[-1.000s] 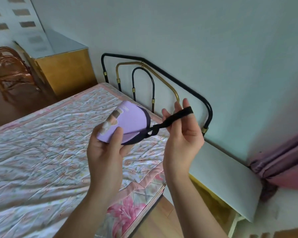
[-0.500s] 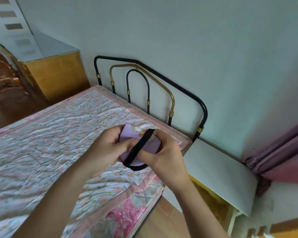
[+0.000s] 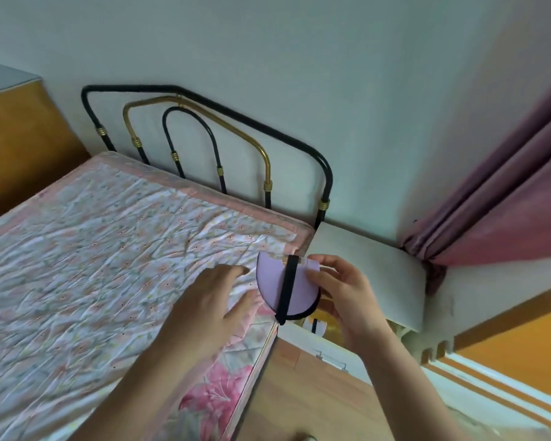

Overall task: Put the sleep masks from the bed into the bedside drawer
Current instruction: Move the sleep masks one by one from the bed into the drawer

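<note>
**Head view: folded sleep mask in my right hand, over the bed's corner**

Head view shows my right hand (image 3: 344, 297) pinching a folded lilac sleep mask (image 3: 279, 288) between thumb and curled fingers, with its black strap (image 3: 287, 289) wrapped down across the front. The mask hangs in the air over the corner of the bed (image 3: 93, 265), just past the mattress edge, at about 3 o'clock from my left hand.

My left hand (image 3: 213, 300) floats flat over the flowered quilt with its fingers straight and loosely spread, holding nothing; its fingertips come close to the mask's left edge, though I cannot tell whether they touch it.

At 12 o'clock from the mask stands the black and brass headboard (image 3: 210, 135) against the wall. At 2 o'clock sits the white top of the bedside table (image 3: 379, 275), just beside the mattress. Below the mask, at 6 o'clock, the drawer (image 3: 328, 348) stands pulled out, and inside it I glimpse a pale item with a dark strap, too hidden to name. A mauve curtain (image 3: 506, 192) hangs at the far right.
</note>
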